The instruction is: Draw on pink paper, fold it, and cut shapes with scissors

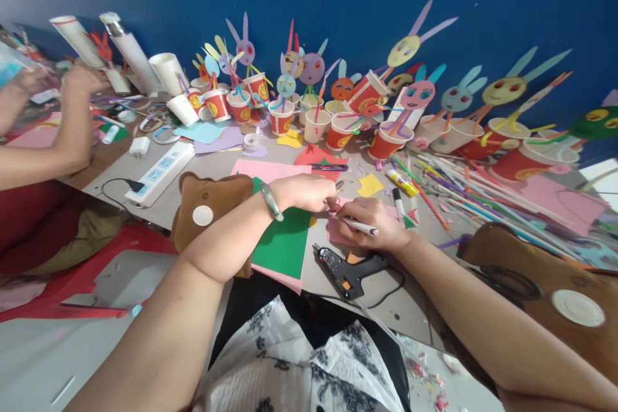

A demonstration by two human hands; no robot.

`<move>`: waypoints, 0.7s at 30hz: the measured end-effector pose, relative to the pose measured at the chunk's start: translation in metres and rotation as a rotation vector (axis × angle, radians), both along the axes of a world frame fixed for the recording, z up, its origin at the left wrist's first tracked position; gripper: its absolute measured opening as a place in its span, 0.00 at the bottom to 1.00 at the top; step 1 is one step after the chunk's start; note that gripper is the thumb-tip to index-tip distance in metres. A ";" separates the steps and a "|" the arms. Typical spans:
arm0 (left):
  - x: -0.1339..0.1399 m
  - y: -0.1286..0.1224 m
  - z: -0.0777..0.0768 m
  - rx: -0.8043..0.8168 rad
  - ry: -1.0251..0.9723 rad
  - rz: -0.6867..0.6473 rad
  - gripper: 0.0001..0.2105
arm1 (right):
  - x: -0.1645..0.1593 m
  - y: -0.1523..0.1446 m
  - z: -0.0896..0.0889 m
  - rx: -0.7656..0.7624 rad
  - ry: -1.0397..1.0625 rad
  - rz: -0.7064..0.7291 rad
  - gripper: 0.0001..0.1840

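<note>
My right hand (374, 222) is closed around a white marker pen (360, 226), whose dark back end points toward the lower right. Beneath that hand lies a sheet of pink paper (338, 233). My left hand (311, 193), with a bangle on the wrist, has its fingers bent and pressed together close to the pen's front end. Something small and pinkish shows between the two hands, but I cannot tell what it is. Green paper (284, 248) lies under my left wrist. Just below my right hand rests a black glue gun (345, 270).
Paper cups (342, 131) holding rabbit-faced paper figures line the blue wall. Coloured pipe cleaners (502, 206) spread to the right, beside a brown bear-shaped cushion (545, 290). Another brown cushion (212, 196) and a power strip (161, 174) lie left. A co-worker's arm (58, 148) reaches in there.
</note>
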State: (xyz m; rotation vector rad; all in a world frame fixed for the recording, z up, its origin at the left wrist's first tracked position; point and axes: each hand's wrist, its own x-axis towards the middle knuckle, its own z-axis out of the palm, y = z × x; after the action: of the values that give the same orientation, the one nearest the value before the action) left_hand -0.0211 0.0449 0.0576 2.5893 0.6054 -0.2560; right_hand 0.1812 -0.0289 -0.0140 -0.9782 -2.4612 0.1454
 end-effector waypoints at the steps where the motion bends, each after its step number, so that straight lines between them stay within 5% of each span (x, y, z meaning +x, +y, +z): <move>1: 0.000 0.000 0.000 0.002 0.003 0.002 0.18 | 0.000 0.000 0.000 0.004 -0.015 0.002 0.10; 21: 0.000 -0.002 0.005 0.012 0.039 0.017 0.18 | -0.001 0.000 0.011 0.019 0.005 0.053 0.09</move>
State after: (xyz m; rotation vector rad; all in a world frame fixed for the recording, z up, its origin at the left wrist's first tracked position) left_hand -0.0207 0.0424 0.0624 2.5952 0.6449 -0.2983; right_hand 0.1798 -0.0288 -0.0026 -0.9038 -2.4807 0.1413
